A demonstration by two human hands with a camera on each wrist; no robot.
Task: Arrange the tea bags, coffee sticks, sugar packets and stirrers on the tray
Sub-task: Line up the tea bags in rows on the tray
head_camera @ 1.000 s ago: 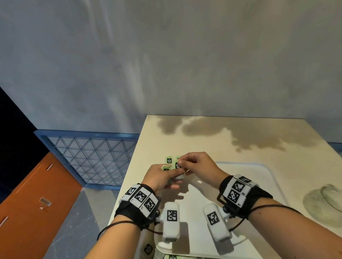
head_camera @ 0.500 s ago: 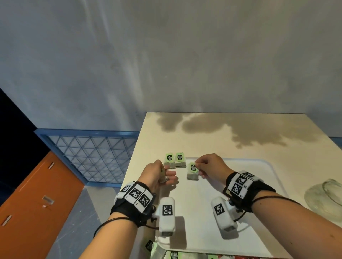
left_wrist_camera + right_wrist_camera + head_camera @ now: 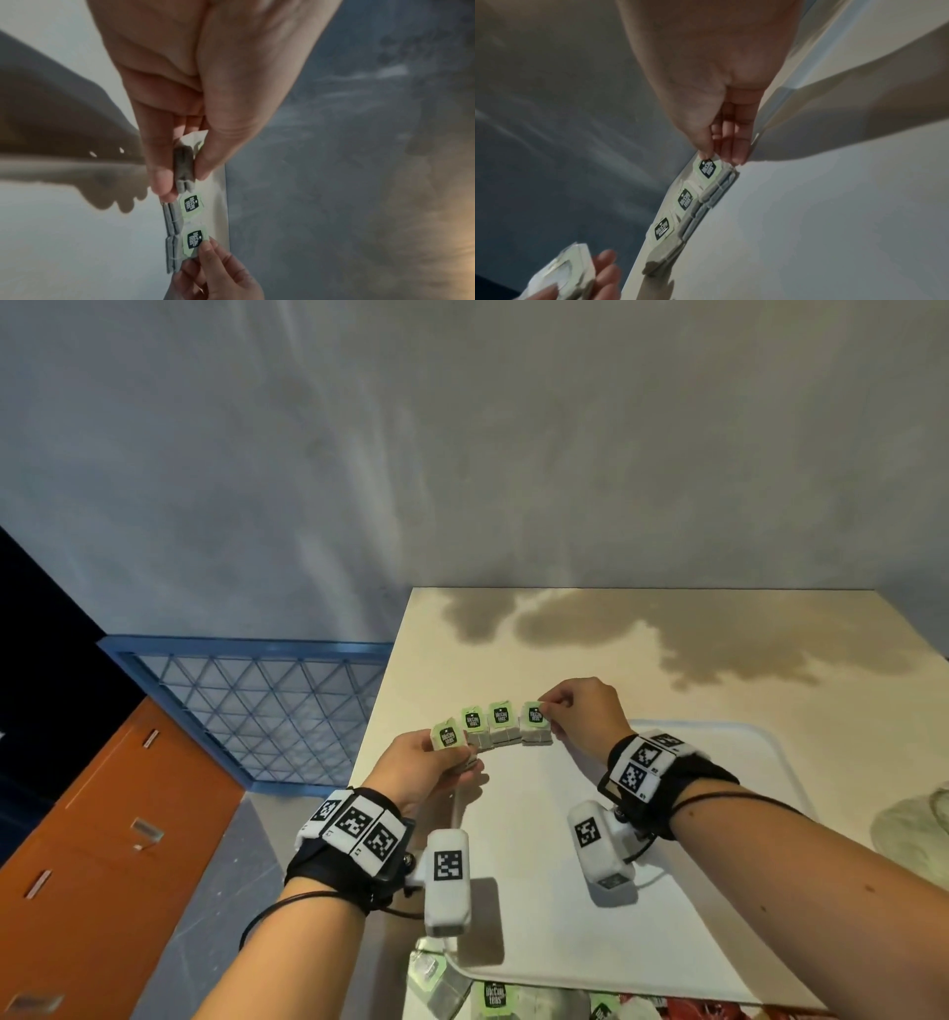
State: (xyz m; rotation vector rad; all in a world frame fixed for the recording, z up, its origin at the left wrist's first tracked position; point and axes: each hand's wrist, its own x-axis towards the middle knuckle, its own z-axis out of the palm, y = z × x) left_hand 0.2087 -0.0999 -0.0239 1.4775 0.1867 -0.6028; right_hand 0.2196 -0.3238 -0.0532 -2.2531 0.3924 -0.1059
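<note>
Since half a second ago: row of tea bags on the tray [image 3: 719, 942] grown from two at the far left corner to three, with the right-hand bag now set just beside them; left hand [image 3: 411, 770] now raised with a fourth bag.

Hidden or unclear: near tray edge cut off by the frame; packets [image 3: 495, 999] below that edge only partly visible, number not countable. Pale translucent item [image 3: 919, 829] at the right edge of the worktop [image 3: 590, 660] too blurred to identify.

Left hand: held at the left end of the row, thumb and fingers [image 3: 160, 182] pinching the held tea bag [image 3: 448, 737] on edge, narrow gap filled by the bag. Contact between this bag and the tray not determinable.

Row of tea bags [image 3: 500, 724]: three, green tags up, side by side and touching, along the far left edge of the tray.

Right hand [image 3: 585, 716]: at the right end of the row, thumb and fingers [image 3: 739, 150] pinching the tag of the rightmost tea bag [image 3: 535, 726], which rests on the tray.

Count: four tea bags in clear view, one tray, two hands.
</note>
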